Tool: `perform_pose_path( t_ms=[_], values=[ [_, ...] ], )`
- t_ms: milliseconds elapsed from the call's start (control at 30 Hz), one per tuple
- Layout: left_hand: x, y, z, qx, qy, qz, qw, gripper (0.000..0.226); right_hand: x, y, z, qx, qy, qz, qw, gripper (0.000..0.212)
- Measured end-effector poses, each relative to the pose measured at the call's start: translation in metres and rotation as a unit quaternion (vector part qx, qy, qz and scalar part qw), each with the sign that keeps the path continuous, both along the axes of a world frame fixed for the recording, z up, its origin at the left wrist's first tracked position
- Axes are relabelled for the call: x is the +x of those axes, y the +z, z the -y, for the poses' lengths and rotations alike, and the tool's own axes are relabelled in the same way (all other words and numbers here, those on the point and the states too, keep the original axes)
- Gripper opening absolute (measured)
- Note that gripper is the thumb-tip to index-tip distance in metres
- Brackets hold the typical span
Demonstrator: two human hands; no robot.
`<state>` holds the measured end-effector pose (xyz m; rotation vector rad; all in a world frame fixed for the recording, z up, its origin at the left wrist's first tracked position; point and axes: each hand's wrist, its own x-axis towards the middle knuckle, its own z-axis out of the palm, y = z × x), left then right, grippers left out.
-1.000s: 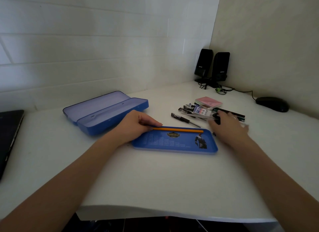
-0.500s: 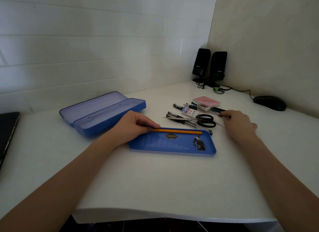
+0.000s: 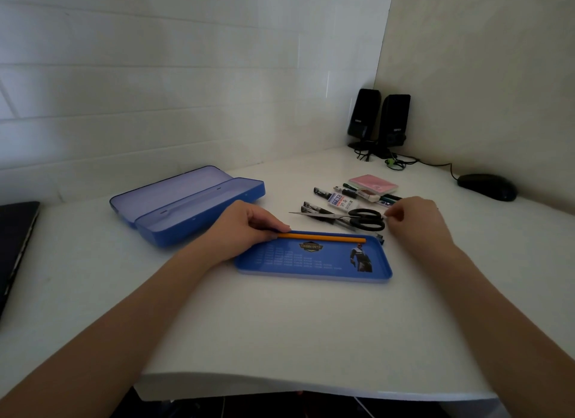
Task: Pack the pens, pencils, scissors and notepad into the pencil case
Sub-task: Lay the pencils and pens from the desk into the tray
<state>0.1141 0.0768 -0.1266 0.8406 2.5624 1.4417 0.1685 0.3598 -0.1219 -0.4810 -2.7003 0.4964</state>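
- Flat blue metal tray with a printed figure (image 3: pixel 314 262) sitting at centre frame on the white surface (image 3: pixel 280 330), long side running left to right.
- Yellow-orange wooden pencil (image 3: pixel 322 238) lying inside the tray, right along its far edge.
- Left hand (image 3: pixel 245 228) at the tray's left end, grip curled and pinching the left tip of the pencil between thumb and fingers.
- Right hand (image 3: pixel 417 221) just right of the tray's upper right corner, fingers curled with the tips pinched together beside the scissor handles; something tiny and pale maybe there, honestly cannot tell what or whether it's actually held.
- Black-handled scissors (image 3: pixel 348 217) just above the tray, blades pointing left, lying across a couple of black pens (image 3: pixel 320 212).
- More pens and a small white labelled lead box (image 3: pixel 340 201) a bit higher up, beside a small pink notepad (image 3: pixel 373 184).
- Open blue hinged metal pencil case with pale purple inside (image 3: pixel 186 203) left of centre, near the left hand, nothing visible inside.
- Two black speakers (image 3: pixel 378 122) in the back corner, black computer mouse (image 3: pixel 487 187) at right, dark laptop edge (image 3: pixel 15 240) at far left.
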Motion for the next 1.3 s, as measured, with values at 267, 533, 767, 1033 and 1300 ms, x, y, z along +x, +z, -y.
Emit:
perform_pose_path(
  t_ms=[267,533,767,1033,1300],
  values=[
    [-0.003,0.000,0.003,0.006,-0.004,0.004,1.000,0.028,0.005,0.008,0.007,-0.103,0.043,-0.158,0.981,0.017],
    [-0.011,0.000,0.012,0.079,-0.016,0.083,0.993,0.041,0.017,0.014,0.035,-0.169,0.226,-0.088,0.955,0.012],
    [-0.018,-0.002,0.014,0.119,-0.013,0.147,0.982,0.053,0.022,0.019,0.039,-0.185,0.255,-0.062,0.947,0.010],
    [-0.015,0.001,0.014,0.183,-0.010,0.209,0.961,0.043,0.022,0.008,0.053,-0.113,0.327,-0.006,0.938,0.008],
    [-0.008,0.002,0.010,0.030,-0.076,0.114,0.990,0.037,0.016,0.001,0.060,-0.073,0.326,-0.021,0.942,0.012]
  ],
)
